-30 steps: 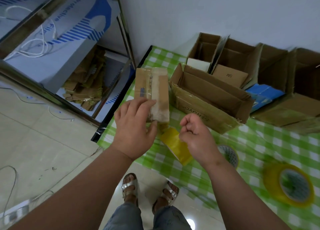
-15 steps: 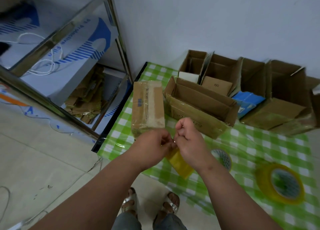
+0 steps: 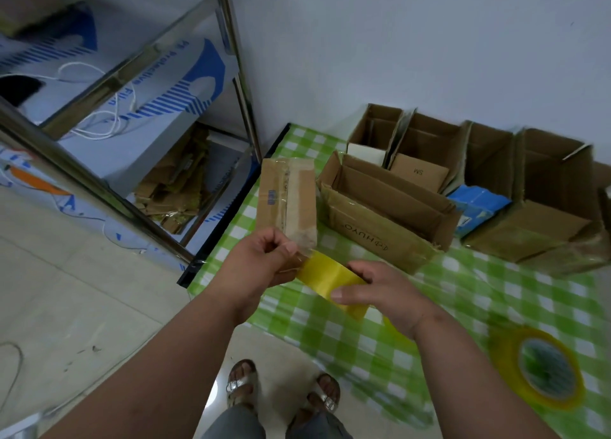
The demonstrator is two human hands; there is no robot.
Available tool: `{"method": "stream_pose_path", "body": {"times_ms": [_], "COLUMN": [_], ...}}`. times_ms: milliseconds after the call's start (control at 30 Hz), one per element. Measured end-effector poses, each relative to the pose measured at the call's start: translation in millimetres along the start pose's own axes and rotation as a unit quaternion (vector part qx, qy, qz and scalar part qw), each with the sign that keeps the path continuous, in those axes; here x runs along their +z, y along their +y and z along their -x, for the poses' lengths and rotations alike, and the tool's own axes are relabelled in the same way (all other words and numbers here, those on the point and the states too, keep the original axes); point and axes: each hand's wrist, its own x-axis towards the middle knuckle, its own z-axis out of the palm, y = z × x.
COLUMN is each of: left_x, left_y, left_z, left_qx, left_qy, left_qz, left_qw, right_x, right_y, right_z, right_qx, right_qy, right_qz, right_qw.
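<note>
Taping up the small box (image 3: 287, 196) here. The left grip (image 3: 261, 263) pinches the near end of it, thumb on top right where the loose tape end sits, and holds it over the corner of the table (image 3: 496, 293); can't tell if the far end rests on the cloth. The right grip (image 3: 386, 293) is curled round the yellow tape roll (image 3: 330, 278), just beside the box end, with a short bit of strip between them. My take: press that tape end down hard with the thumb before pulling, then draw the roll straight along the seam — not sideways — so the strip goes on flat and taut, no wrinkles. Go low and close to the cardboard. Watch the open box (image 3: 380, 220) right next door — easy to bump. The spare roll (image 3: 545, 376) lies well off to the right if this one runs out
</note>
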Motion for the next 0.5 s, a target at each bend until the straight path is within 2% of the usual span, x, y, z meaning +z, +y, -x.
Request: {"method": "stream_pose_path", "body": {"times_ms": [133,233,333,400,500], "left_x": [-13.4,-17.2,-17.9,-19.7,-25.7], "left_y": [1.2,0.5,0.9,2.6,4.4], "left_z": [0.3,0.3,-2.5,-5.2,-7.4], "left_qx": [-0.004,0.002,0.007,0.013,0.027], "left_qy": [0.026,0.046,0.083,0.110,0.136], "left_qz": [0.058,0.053,0.049,0.067,0.082], "left_qw": [0.998,0.998,0.995,0.992,0.987], "right_x": [-9.3,-12.9,-12.9,-13.4,-17.7], "right_y": [-2.1,-10.7,-24.8,-34.9,-43.6], "right_z": [1.8,1.8,0.6,-1.7,-3.9], "right_qx": [-0.023,-0.043,-0.079,-0.115,-0.143], "right_qy": [-0.038,-0.046,-0.001,0.034,0.072], "right_qz": [-0.041,-0.032,0.035,0.107,0.157], "right_qw": [0.998,0.997,0.996,0.987,0.975]}}
